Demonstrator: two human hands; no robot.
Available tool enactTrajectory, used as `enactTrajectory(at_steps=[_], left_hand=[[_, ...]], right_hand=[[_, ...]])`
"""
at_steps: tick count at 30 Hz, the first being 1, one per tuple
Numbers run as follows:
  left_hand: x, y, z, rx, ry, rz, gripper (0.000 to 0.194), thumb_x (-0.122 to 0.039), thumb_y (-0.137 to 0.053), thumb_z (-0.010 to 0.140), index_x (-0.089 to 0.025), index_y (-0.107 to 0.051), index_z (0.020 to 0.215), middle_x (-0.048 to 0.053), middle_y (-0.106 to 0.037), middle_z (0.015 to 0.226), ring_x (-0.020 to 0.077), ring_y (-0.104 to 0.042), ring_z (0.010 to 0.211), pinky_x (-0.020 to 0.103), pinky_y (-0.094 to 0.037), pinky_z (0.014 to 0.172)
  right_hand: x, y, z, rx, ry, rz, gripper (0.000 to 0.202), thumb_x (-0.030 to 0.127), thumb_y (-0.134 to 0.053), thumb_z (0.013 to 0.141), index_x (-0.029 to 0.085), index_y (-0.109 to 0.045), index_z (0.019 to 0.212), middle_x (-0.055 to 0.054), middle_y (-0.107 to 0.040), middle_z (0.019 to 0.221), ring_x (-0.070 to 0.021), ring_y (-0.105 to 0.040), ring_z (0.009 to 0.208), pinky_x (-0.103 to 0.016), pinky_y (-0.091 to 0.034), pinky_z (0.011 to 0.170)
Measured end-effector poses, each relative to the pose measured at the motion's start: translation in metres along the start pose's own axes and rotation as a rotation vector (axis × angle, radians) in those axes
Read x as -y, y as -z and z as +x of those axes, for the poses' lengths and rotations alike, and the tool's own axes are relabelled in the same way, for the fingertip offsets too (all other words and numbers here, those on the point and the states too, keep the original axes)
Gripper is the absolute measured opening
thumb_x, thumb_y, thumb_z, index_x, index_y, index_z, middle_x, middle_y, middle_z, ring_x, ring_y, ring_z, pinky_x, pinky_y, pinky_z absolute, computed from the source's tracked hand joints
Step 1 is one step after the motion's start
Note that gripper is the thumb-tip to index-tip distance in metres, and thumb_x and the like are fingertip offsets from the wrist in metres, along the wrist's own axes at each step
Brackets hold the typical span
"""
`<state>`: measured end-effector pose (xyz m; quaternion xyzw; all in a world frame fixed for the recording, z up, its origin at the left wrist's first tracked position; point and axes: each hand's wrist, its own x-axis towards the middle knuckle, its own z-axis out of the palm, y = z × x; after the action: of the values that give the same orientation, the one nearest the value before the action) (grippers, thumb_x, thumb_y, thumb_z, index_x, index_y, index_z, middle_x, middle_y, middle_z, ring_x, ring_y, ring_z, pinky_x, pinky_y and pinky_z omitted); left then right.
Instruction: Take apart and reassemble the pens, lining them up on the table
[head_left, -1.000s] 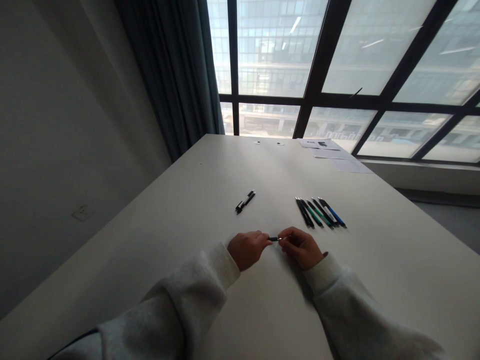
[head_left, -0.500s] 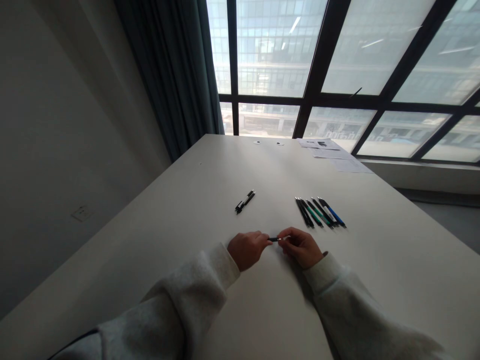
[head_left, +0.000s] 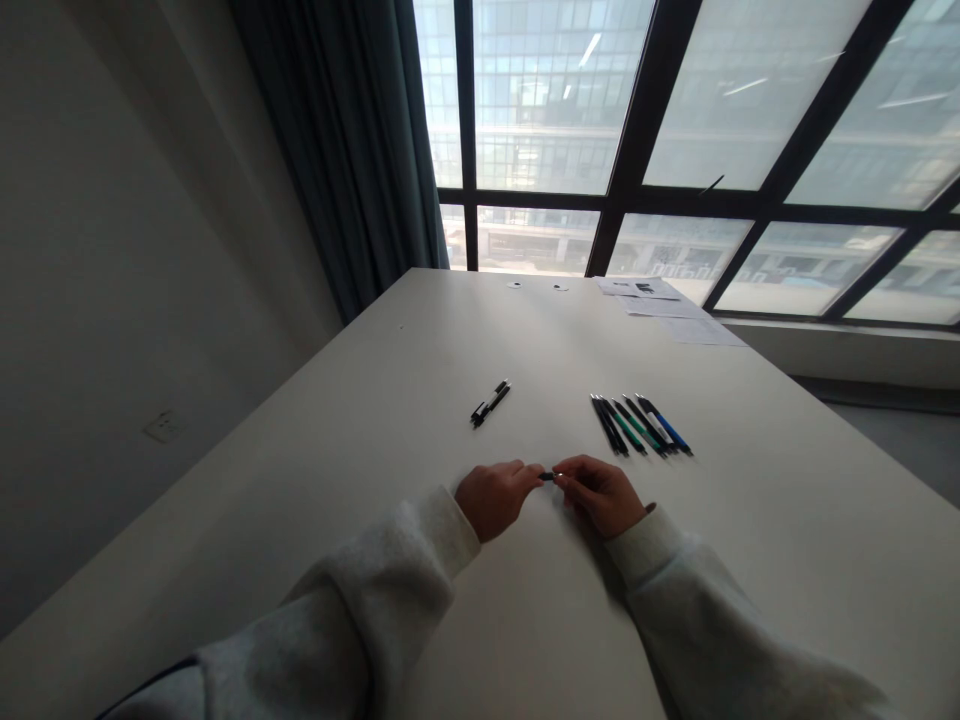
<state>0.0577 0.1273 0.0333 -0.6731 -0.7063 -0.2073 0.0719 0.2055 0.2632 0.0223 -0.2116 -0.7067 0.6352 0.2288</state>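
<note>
Between my two hands is a dark pen (head_left: 548,476), held roughly level above the white table. My left hand (head_left: 497,500) is closed around its barrel and hides most of it. The thumb and fingertips of my right hand (head_left: 602,494) pinch the pen's small shiny tip end. Only a short dark stretch of the pen shows between the fingers. Beyond my left hand lie black pens (head_left: 490,404) close together. Past my right hand several pens (head_left: 637,425), black, green and blue, lie side by side in a slanted row.
The white table (head_left: 360,420) reaches toward the large window (head_left: 555,100). Printed papers (head_left: 660,305) lie at its far right edge, and two small white pieces (head_left: 560,287) sit at the far end. A dark curtain (head_left: 352,150) and a wall socket (head_left: 163,427) are on the left.
My right fingertips have shifted very slightly left along the pen's tip, so a little less of the pen shows. My left hand and the pens on the table stay where they were.
</note>
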Motion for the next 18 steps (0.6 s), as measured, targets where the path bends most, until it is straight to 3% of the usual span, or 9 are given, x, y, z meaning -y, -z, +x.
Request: enactTrajectory(at_steps=[9,18], left_hand=[[-0.0009,0.0013,0.0001,0.028,0.031,-0.024,0.025,-0.033,-0.038,0.099,-0.02,-0.059,0.102,0.001,-0.066,0.081,0.0138,-0.063,0.069,0.025,-0.043,0.056],[0.0004,0.0003,0.0,0.003,0.041,-0.027,0.025,-0.033,-0.036,0.1,-0.021,-0.058,0.101,0.0,-0.066,0.081,0.0142,-0.062,0.068,0.024,-0.04,0.054]], right_hand=[[-0.0041,0.0013,-0.0005,-0.002,0.038,0.071,0.028,0.04,-0.074,0.073,0.017,-0.067,0.087,0.003,-0.058,0.051,-0.0072,-0.043,0.036,-0.019,-0.033,0.035],[-0.0027,0.0004,-0.0003,-0.054,0.029,0.074,0.028,0.04,-0.075,0.072,0.018,-0.067,0.087,0.003,-0.06,0.051,-0.0075,-0.044,0.037,-0.019,-0.035,0.036]])
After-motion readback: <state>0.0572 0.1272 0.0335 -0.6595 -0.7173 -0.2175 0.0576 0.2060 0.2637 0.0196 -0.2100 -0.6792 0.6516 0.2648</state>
